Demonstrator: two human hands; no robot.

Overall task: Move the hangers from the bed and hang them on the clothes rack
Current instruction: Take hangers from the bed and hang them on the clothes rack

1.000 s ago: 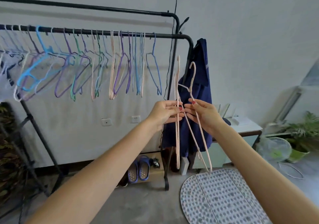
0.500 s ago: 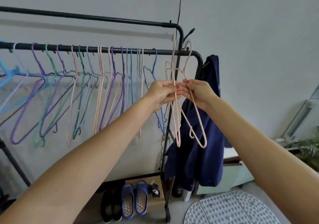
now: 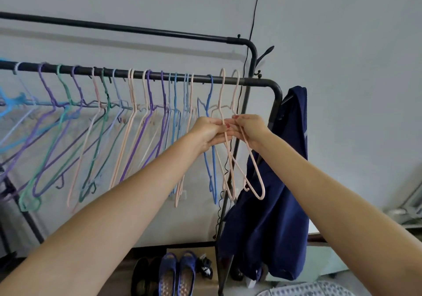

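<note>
Two forearms reach up and forward from the near edge, meeting at the far right end of the rack's lower rail.

Two hands, side by side and touching. The left hand is pinched on the neck of the left pink hanger; the right hand has its fingers curled on the right pink hanger. Held at the neck, presumably so that each hook can be steered on its own and the pair kept from tangling.

Two pink hangers, both with hooks at the lower rail, just right of the last blue hanger. The hooks appear to sit over the bar; whether their weight is fully on it cannot be told while both are gripped.

One row of hangers already hung on that rail, to the left: roughly eighteen can be picked out, in blue, purple, green and pink; overlap and the frame edge prevent an exact count. They are packed leftward, which leaves the free space at the right end.

One dark blue garment, hung off the rack's right corner post.

Two pairs of shoes on the floor below, one dark, one blue.

One upper rail, bare, farthest back before the wall. One black cord runs down the wall beside it.

The bed is not in view.
</note>
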